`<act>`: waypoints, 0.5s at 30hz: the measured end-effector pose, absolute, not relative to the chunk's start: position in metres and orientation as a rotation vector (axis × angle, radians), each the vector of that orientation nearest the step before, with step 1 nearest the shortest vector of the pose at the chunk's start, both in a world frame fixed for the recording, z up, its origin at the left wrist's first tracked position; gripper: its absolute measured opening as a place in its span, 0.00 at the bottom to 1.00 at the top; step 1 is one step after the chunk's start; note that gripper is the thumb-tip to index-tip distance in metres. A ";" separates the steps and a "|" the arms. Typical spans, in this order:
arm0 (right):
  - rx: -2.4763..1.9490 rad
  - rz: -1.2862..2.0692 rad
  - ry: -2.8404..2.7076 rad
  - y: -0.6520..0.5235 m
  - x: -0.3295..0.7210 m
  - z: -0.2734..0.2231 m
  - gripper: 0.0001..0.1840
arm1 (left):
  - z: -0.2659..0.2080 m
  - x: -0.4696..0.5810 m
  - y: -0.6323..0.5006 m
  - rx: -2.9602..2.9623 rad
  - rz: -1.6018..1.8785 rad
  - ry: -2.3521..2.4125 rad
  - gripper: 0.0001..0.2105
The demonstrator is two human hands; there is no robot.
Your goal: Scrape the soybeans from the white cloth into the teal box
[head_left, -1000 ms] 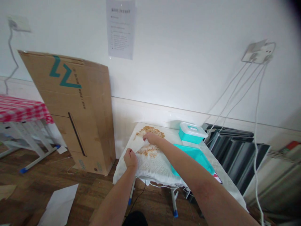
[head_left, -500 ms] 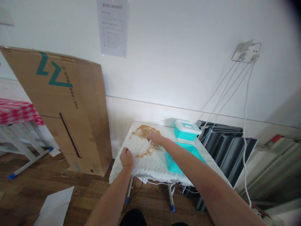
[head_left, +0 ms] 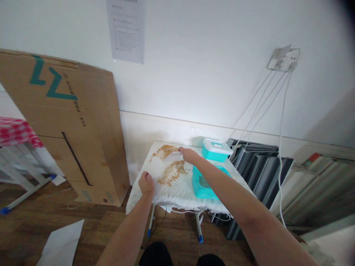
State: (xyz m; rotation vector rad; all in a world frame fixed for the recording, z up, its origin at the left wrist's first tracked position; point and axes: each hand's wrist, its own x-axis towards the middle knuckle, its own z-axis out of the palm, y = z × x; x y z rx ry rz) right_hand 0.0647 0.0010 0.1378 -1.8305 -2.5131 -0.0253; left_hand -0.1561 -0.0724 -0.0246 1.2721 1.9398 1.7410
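Note:
My right hand (head_left: 189,155) is closed on one end of a white flat piece with rows of slots or marks (head_left: 174,156), held over small golden grains. Part of the grain (head_left: 165,150) lies at the back of the white-covered table (head_left: 184,188). A nearer patch of grain (head_left: 172,173), mixed with pale bits, spreads just in front of the flat piece. My left hand (head_left: 146,183) makes a fist by the table's left side; whatever its fingers hold is hidden. Right of the grain stands a turquoise tray (head_left: 197,186) with something greyish inside, partly covered by my right forearm.
A turquoise box with a white lid (head_left: 217,149) stands at the table's back right. Dark panels (head_left: 257,171) lean beyond the right edge, with white cables (head_left: 280,162) hanging from a wall socket. A tall cardboard box (head_left: 83,140) stands left. White paper (head_left: 61,242) lies on the floor.
My right hand has lifted the white flat piece off the grain, turning it so its face shows. The nearer grain patch looks larger. My left fist stays by the table's left side.

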 end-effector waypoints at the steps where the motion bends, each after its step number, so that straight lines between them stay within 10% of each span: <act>1: -1.868 -0.033 -2.480 0.000 0.066 0.140 0.23 | -0.025 -0.156 -0.072 1.270 1.741 1.937 0.07; 15: -2.156 -0.128 -2.234 -0.026 0.042 0.146 0.17 | -0.024 -0.155 -0.072 1.226 1.688 1.936 0.08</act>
